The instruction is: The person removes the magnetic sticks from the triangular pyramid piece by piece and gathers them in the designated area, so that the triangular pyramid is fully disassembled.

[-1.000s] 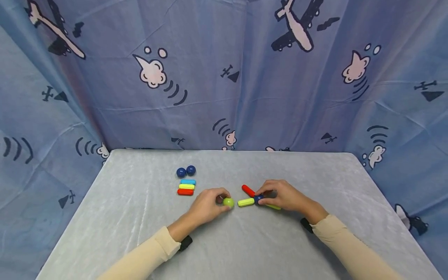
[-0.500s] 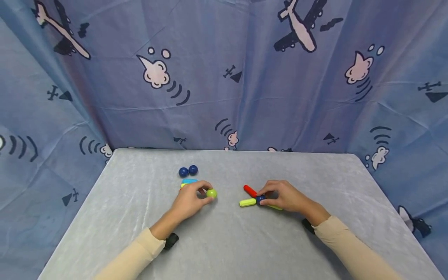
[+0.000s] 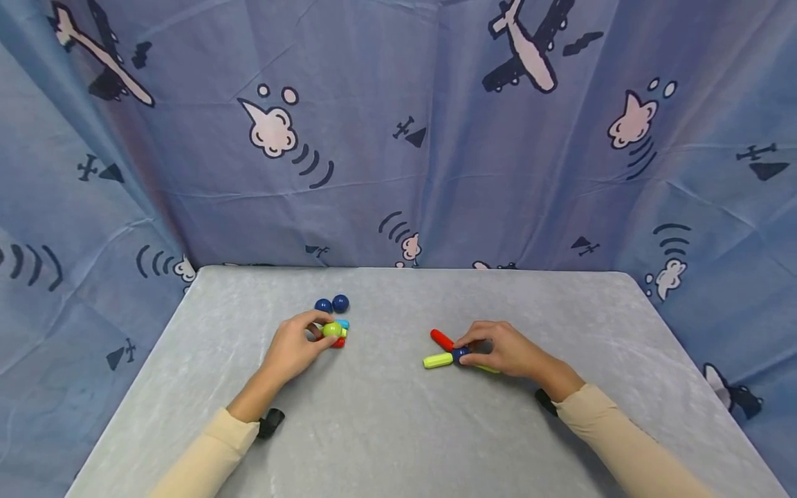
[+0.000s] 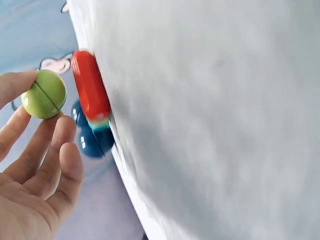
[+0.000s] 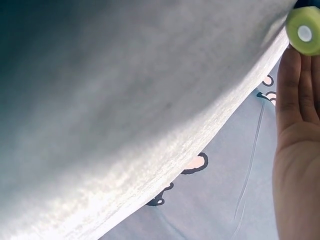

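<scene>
My left hand point(image 3: 295, 351) pinches a yellow-green ball point(image 3: 333, 330) between thumb and fingertips; in the left wrist view this ball point(image 4: 44, 94) shows a seam across it. In the head view it overlaps a small row of a light blue stick point(image 3: 344, 324), a yellow stick point(image 3: 344, 333) and a red stick point(image 3: 339, 343). On the right, my right hand point(image 3: 506, 348) pinches a dark blue ball point(image 3: 460, 355). Around that ball lie a red stick point(image 3: 441, 339) and a yellow-green stick point(image 3: 438, 360), with another yellow-green stick point(image 3: 489, 369) partly under the hand.
Two dark blue balls, a left one point(image 3: 323, 305) and a right one point(image 3: 340, 303), sit behind the row of sticks. A pale grey cloth covers the table point(image 3: 398, 429). Behind its far edge hangs a blue curtain point(image 3: 373, 138) printed with airplanes.
My left hand has carried the yellow-green ball leftward from beside the joined sticks to over the row of loose sticks. My right hand keeps its place and its pinch on the blue ball.
</scene>
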Tool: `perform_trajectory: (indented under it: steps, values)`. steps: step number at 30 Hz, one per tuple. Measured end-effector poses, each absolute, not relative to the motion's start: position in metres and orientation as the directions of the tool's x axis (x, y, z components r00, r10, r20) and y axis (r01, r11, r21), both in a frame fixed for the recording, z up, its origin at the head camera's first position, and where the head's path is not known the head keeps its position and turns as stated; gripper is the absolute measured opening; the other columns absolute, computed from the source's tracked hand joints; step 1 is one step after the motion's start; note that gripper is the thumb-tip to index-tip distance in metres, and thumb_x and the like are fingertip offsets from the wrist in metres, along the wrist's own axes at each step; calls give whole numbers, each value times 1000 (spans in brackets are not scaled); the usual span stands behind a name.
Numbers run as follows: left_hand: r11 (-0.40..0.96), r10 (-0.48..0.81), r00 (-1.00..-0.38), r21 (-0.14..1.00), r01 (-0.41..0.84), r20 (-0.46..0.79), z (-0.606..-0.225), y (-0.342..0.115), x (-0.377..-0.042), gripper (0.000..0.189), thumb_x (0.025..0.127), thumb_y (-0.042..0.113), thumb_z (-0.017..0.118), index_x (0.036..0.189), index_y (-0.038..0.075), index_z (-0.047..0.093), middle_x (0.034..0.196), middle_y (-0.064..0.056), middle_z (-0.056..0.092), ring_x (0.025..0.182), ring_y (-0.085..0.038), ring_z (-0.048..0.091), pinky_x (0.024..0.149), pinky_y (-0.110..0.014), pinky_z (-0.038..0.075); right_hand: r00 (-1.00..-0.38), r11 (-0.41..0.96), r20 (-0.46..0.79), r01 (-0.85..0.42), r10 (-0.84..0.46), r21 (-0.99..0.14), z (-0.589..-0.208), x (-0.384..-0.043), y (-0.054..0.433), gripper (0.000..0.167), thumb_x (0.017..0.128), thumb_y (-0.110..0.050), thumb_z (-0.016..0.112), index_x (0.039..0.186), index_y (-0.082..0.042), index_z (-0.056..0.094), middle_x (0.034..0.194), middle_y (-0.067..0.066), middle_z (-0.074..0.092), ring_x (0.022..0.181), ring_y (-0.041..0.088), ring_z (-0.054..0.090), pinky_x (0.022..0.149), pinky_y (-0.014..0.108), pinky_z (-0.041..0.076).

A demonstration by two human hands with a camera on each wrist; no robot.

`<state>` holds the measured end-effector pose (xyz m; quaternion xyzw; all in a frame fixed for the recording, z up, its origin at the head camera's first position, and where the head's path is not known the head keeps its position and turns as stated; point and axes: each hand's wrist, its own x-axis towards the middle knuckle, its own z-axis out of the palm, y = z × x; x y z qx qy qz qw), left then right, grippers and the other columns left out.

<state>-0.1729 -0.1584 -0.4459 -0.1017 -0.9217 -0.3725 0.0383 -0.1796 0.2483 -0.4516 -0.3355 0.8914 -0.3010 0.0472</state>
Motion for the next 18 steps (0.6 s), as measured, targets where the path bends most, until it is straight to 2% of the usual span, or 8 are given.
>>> perform_trajectory:
  steps: [9, 18]
  values:
    - [746, 100, -983, 643, 174, 151, -447, -191, -187, 31, 86, 22, 79, 114, 14, 70, 116, -8, 72, 92, -22, 68, 76, -40, 53, -785, 606, 103, -547, -611, -578, -449, -180, 247, 29, 84, -29, 80, 112, -23, 76, 99, -7, 71, 86, 10, 63, 76, 28, 54]
    - [792, 83, -991, 598, 128, 101, -443, -205, -205, 29, 86, 20, 78, 113, 12, 69, 117, -10, 71, 93, -24, 67, 76, -41, 52, -784, 595, 108, -545, -611, -590, -454, -180, 250, 29, 84, -31, 80, 112, -25, 76, 98, -8, 71, 84, 7, 62, 72, 25, 52]
